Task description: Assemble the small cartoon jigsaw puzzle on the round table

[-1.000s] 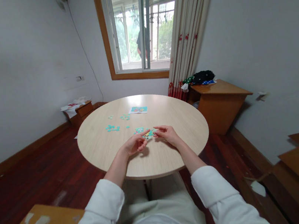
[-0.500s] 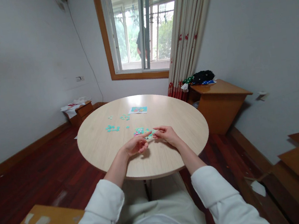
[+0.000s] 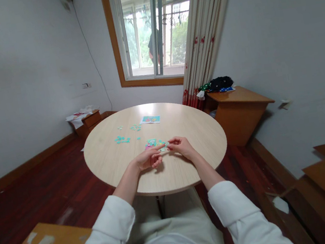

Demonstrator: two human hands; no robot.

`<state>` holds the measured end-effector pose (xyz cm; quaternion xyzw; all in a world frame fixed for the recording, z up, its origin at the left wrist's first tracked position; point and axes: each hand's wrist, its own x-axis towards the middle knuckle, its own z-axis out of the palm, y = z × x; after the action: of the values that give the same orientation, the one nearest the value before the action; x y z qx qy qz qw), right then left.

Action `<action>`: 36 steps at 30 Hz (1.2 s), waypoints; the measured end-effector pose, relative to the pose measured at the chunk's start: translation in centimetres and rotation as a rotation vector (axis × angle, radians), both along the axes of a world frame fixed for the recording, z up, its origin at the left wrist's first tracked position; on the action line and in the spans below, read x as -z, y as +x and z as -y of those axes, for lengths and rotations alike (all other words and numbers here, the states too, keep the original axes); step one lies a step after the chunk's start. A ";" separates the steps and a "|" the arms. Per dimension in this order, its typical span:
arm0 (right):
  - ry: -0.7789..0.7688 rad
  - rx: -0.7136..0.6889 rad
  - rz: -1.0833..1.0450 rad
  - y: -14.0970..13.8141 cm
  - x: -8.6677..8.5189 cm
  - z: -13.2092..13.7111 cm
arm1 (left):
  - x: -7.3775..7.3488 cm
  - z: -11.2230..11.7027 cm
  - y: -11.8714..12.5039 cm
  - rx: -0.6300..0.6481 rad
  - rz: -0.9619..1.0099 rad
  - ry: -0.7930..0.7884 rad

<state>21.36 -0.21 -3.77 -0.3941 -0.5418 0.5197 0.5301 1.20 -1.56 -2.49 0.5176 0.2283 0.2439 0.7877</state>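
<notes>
A partly joined jigsaw puzzle (image 3: 151, 142) in teal, pink and yellow lies near the middle of the round table, its near edge partly hidden by my hands. My left hand (image 3: 148, 159) reaches over its near side, index finger stretched out across the joined pieces, the other fingers loosely curled with nothing in them. At the puzzle's right end my right hand (image 3: 181, 147) has thumb and fingertips pinched on a small puzzle piece (image 3: 166, 146), mostly covered by the fingers. The two hands' fingertips are close together.
Loose teal pieces (image 3: 122, 139) lie to the left on the round table (image 3: 199, 161), with more pale green pieces (image 3: 135, 127) behind. A picture sheet (image 3: 150, 119) lies further back. A wooden desk (image 3: 240, 114) with cloths stands right. A person (image 3: 154, 47) is beyond the window.
My left index finger has drawn slightly back to the left, showing more of the puzzle. My right fingertips have shifted a little at its right end. The loose pieces have stayed put.
</notes>
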 end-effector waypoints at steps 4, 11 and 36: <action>0.006 -0.008 -0.005 0.1 0.1 -0.1 | 0.1 0.1 0.1 -0.019 0.033 -0.028; 0.040 -0.066 0.024 0.2 0.3 -0.1 | -0.2 0.2 0.3 -0.113 0.088 -0.022; -0.025 0.030 -0.074 0.0 0.8 -1.0 | 0.1 0.2 0.5 -0.070 0.104 0.078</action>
<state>21.39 0.76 -4.57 -0.3892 -0.5094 0.5325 0.5527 1.69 -1.80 -2.59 0.5263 0.1953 0.3066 0.7687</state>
